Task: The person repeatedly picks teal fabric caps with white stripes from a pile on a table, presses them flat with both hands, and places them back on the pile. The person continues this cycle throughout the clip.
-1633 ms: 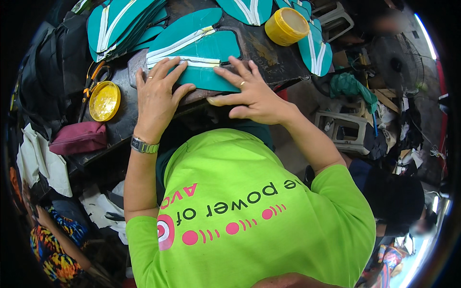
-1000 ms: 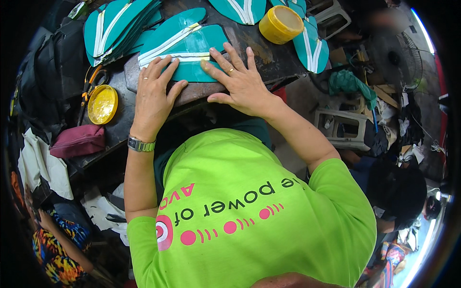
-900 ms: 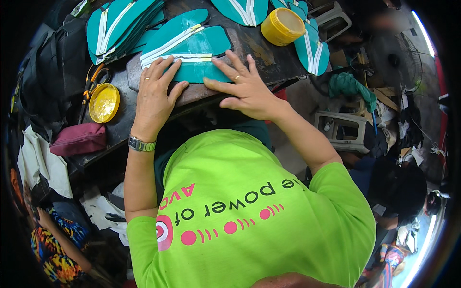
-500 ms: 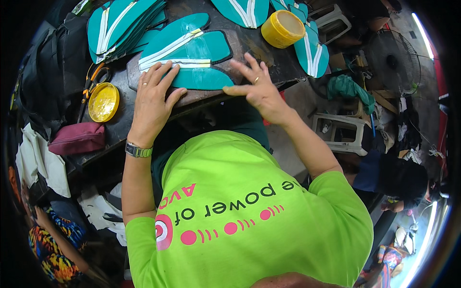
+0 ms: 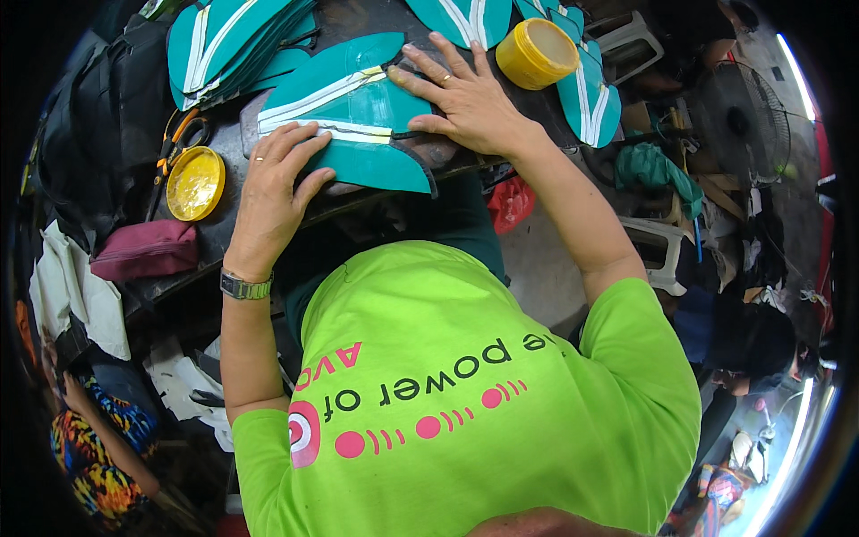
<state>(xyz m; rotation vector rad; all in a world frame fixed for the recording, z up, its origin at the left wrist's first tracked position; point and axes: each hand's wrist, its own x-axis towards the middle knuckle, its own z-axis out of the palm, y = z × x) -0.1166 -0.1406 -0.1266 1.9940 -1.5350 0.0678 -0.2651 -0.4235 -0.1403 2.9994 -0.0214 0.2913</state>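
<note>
A teal panel [image 5: 374,168] with two white strips [image 5: 340,132] in a V shape lies near the table's front edge. It has a dark border on its right side. My left hand [image 5: 273,192] rests on its left part, fingers over the end of the nearer strip and thumb spread away. Spread out and flat, my right hand [image 5: 470,107] covers the panel's right part, its fingertips by the end of the farther strip. That hand hides the panel's middle right edge. Neither hand grips anything.
The dark table [image 5: 224,237] holds a stack of similar teal panels [image 5: 237,49] at far left and a yellow tub [image 5: 537,54] at far right. A yellow lid [image 5: 195,183], orange-handled scissors [image 5: 165,143] and a maroon pouch [image 5: 145,251] lie at left. A fan [image 5: 738,121] stands right.
My right hand has moved away from me and from the panel's near right corner onto its right part. The panel's near part has swung toward me. My left hand has stayed nearly in place.
</note>
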